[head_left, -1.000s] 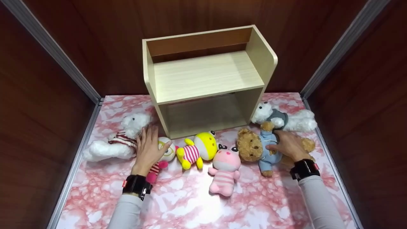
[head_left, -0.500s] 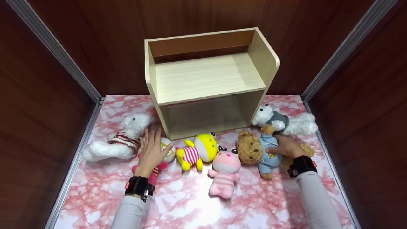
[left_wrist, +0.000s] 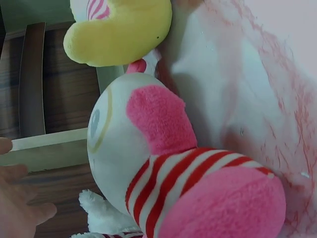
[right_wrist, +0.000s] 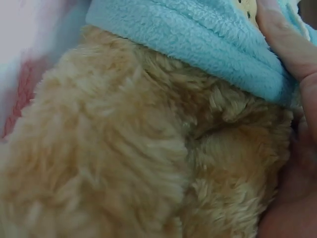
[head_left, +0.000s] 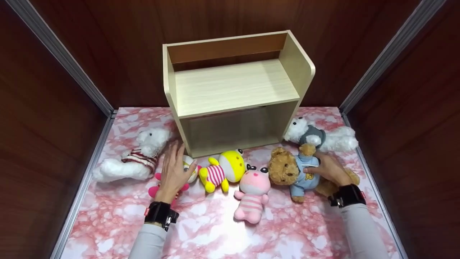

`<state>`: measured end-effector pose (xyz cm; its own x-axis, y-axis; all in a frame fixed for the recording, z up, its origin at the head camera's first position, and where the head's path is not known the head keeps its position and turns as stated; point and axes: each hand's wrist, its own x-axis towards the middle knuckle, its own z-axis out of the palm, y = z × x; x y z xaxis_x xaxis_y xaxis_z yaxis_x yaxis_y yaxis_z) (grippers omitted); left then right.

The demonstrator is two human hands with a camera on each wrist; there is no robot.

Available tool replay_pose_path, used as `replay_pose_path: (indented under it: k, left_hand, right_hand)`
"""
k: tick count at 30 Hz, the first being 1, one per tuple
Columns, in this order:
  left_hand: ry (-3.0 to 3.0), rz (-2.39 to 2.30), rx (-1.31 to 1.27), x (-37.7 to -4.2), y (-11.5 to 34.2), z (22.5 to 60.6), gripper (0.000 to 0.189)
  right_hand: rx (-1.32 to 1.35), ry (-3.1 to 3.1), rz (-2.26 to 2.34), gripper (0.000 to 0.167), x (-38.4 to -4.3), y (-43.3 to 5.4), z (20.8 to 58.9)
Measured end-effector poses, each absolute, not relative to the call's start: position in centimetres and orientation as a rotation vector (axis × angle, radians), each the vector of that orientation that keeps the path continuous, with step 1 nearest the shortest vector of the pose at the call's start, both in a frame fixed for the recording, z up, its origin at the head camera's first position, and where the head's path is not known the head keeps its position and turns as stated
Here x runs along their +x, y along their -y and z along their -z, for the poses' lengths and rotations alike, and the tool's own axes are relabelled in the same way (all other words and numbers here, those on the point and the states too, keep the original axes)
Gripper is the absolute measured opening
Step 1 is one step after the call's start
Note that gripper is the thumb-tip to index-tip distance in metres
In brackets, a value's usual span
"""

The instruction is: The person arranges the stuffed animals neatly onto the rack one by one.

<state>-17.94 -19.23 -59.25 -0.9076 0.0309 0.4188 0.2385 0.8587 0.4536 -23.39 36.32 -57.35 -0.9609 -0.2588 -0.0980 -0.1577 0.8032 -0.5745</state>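
Observation:
My left hand hovers with extended, spread fingers over a pink plush toy with a pale round face and red-striped body. In the left wrist view its fingers stand apart from that toy, beside its face. A white plush dog in a striped sweater lies just left of this hand. On the right, my right hand grips a brown teddy bear in a light blue top around its body. The thumb presses on the bear's front in the right wrist view; the other fingers are mostly hidden behind it.
A pale wooden two-level shelf stands at the back. Between the hands lie a yellow plush and a pink striped plush. Another white plush dog, in a grey vest, lies behind the bear. Dark wooden walls enclose three sides.
My left hand has shifted slightly right, away from the striped white dog, uncovering more of the pink toy's left side. The bear has shifted slightly with my right hand.

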Motion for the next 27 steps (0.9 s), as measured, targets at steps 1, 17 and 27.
replay_pose_path:
  k: [1, 17, 27]
  left_hand:
    - [2.597, 0.714, -0.216, -18.0, 19.2, 59.3, 0.077]
    - [2.451, 0.758, -0.311, -17.9, 18.1, 58.9, 0.07]
    - [2.466, 0.791, -0.296, -18.0, 17.4, 58.5, 0.07]
  right_hand:
    - [-0.335, -2.833, 0.879, 0.071, -23.2, -36.3, 57.2]
    - [-0.291, -2.996, 1.055, 0.068, -21.8, -34.9, 53.9]
    - [-0.2, -3.065, 1.258, 0.071, -20.8, -33.3, 53.3]
